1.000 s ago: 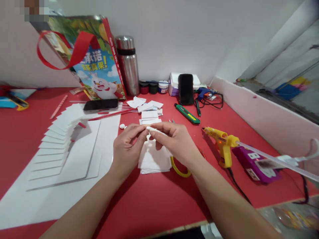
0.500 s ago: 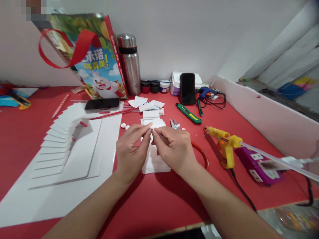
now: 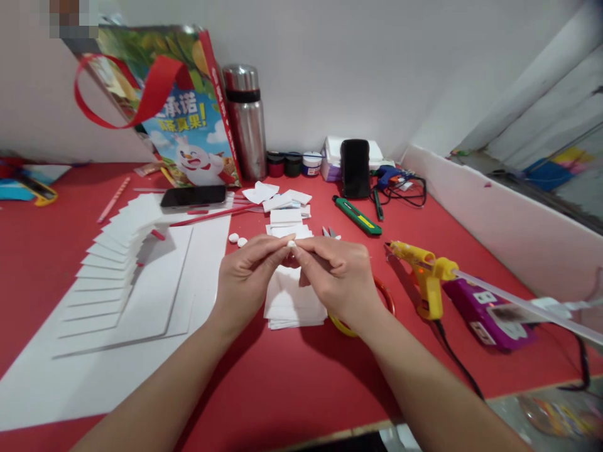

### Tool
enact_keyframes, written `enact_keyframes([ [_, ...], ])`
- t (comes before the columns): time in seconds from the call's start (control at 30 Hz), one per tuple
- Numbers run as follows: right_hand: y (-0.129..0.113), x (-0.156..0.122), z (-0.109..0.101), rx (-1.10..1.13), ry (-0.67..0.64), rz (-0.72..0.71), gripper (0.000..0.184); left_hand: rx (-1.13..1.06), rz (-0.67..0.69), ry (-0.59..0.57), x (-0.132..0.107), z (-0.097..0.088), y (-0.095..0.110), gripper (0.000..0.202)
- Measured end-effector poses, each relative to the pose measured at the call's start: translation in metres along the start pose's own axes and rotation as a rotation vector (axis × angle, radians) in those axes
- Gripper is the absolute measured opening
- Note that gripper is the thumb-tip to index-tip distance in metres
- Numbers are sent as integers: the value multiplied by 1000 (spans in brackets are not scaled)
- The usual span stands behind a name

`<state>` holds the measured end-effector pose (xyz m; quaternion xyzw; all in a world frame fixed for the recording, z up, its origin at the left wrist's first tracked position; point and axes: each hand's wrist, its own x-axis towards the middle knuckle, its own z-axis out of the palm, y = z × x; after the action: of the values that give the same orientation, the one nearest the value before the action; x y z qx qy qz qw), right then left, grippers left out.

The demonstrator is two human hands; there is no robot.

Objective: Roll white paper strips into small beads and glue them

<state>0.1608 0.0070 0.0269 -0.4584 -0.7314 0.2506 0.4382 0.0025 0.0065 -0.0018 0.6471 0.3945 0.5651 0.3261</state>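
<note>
My left hand (image 3: pixel 247 276) and my right hand (image 3: pixel 336 273) meet fingertip to fingertip above the red table (image 3: pixel 306 376). Both pinch one small white piece (image 3: pixel 291 244) between thumb and fingers. Under the hands lies a stack of white foam squares (image 3: pixel 289 304). Two small white pellets (image 3: pixel 237 240) rest on the table just left of the hands. A fanned staircase of white foam strips (image 3: pixel 110 263) stands on a large white sheet (image 3: pixel 108 370) to the left.
A yellow glue gun (image 3: pixel 424 273) stands to the right beside a purple power strip (image 3: pixel 485 311). Behind are a green cutter (image 3: pixel 355 215), small scissors (image 3: pixel 330 232), two black phones, a steel flask (image 3: pixel 245 122), paint pots and a colourful bag (image 3: pixel 179 107).
The white piece between my fingers has shrunk from a short rolled strip to a small lump, and both hands have stayed pinched together in nearly the same place.
</note>
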Motion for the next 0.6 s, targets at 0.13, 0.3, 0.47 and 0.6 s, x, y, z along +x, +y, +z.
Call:
enact_keyframes([
  [0.13,0,1,-1,19,-54,-15,18,-63,-40,-42,3,-5,-1,21],
  [0.3,-6,4,-3,258,-141,156,22,236,133,8,1,-6,3,20],
  [0.47,-6,10,-4,836,-245,607,39,329,117,33,0,-5,4,18],
  [0.6,0,12,-3,980,-282,674,29,307,114,6,1,-5,5,18],
])
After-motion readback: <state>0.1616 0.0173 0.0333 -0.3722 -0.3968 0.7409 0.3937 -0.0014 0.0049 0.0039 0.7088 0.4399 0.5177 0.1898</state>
